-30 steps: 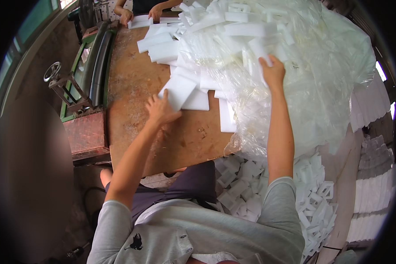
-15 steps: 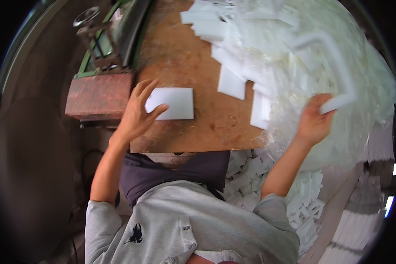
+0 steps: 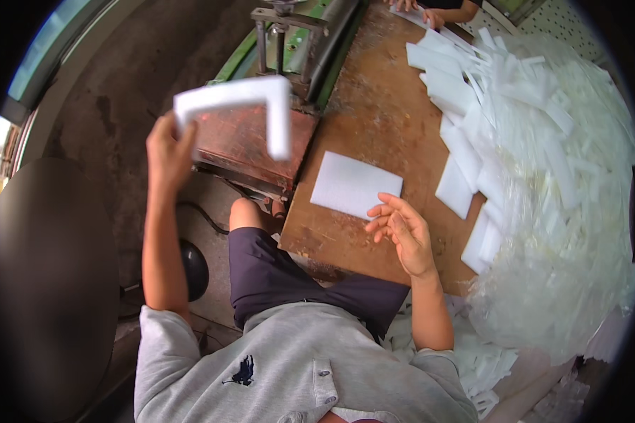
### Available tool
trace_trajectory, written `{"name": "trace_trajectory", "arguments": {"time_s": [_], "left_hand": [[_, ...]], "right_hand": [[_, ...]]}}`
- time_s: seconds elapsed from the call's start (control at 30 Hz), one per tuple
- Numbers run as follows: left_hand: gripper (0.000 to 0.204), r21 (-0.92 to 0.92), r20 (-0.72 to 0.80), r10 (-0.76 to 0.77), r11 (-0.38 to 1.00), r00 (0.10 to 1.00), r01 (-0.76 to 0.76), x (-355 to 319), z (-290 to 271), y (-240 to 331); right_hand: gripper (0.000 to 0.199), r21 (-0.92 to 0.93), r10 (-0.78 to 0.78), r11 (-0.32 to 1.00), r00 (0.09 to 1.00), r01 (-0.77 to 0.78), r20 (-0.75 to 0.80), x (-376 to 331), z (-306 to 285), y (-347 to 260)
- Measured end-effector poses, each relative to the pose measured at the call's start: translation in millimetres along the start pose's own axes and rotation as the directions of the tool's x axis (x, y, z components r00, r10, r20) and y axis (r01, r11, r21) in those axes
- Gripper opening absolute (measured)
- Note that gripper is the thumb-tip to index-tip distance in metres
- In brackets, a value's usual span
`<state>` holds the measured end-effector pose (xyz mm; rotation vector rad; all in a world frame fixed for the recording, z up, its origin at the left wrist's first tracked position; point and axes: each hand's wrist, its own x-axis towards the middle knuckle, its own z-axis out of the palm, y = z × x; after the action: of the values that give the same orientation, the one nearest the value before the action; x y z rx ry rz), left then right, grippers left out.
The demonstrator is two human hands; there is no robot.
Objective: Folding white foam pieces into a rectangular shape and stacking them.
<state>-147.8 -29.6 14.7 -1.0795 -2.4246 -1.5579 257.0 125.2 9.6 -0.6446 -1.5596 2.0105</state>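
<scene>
A white U-shaped foam piece (image 3: 236,92) is held up in the air by one end, pinched in my left hand (image 3: 169,151). It hangs over a red block-shaped end (image 3: 250,137) of the green machine, slightly blurred. My right hand (image 3: 406,233) has its fingers apart and holds nothing. Those fingertips are at the lower right edge of a flat white foam sheet (image 3: 356,185) lying on the wooden table (image 3: 381,106); whether they touch it I cannot tell.
Loose white foam pieces (image 3: 455,88) spill from a large clear plastic bag (image 3: 557,261) along the table's right. Another person's hands (image 3: 430,15) are at the far edge. The green machine (image 3: 243,63) stands left of the table. More foam scraps (image 3: 483,374) lie below right.
The U-shaped foam piece has passed from my right hand to my left, which has lifted away from the sheet. My right hand has come over beside the sheet. The view has shifted.
</scene>
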Motion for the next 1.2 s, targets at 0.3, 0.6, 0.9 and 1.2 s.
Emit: {"name": "trace_trajectory", "arguments": {"time_s": [0.3,0.6,0.9,1.2], "left_hand": [[0.035,0.241,0.263,-0.163,0.966,0.951,0.099,201,24,-105],[0.032,0.346,0.48,-0.069,0.931,0.875,-0.116,233,124,-76],[0.041,0.008,0.647,0.187,0.968,0.739,-0.251,195,179,-28],[0.035,-0.421,-0.065,-0.079,0.906,0.995,0.044,92,106,20]], "right_hand": [[0.038,-0.268,0.045,0.963,0.996,-0.023,0.076,82,-22,-11],[0.027,-0.432,0.079,0.896,0.995,-0.1,-0.065,193,-35,-22],[0.041,-0.776,-0.032,0.603,0.966,-0.185,-0.255,309,-10,10],[0.029,-0.947,-0.466,0.263,0.834,-0.187,-0.294,199,-68,-38]]}}
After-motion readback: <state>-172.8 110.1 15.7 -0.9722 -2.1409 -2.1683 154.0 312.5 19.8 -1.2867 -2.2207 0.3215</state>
